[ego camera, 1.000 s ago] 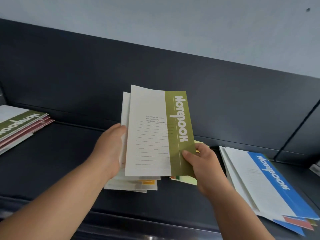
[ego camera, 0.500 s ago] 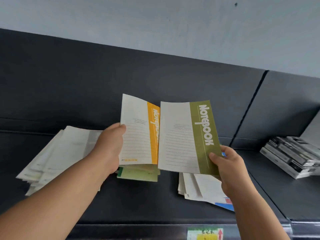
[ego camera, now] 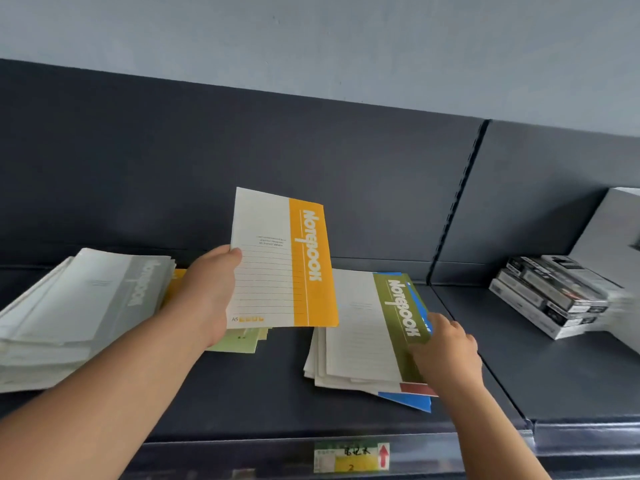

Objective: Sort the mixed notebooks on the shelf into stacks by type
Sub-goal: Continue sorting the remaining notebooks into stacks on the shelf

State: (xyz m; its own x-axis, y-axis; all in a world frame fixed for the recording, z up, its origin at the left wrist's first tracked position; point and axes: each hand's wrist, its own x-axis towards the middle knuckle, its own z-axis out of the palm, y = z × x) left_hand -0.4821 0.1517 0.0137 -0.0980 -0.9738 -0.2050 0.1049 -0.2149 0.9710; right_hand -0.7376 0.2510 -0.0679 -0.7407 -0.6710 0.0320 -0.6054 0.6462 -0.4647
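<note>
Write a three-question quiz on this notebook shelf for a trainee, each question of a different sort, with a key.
1. True or false: the left hand holds the orange-banded white paper notebook raised above the dark grey metal shelf.
2. Which notebook tops the pile that the right hand touches?
A. olive-green-banded white notebook
B. pink-banded notebook
C. black-covered notebook
3. Fill in: the big stack at far left is topped by a ____-banded notebook.
Key: 1 true; 2 A; 3 grey.
</note>
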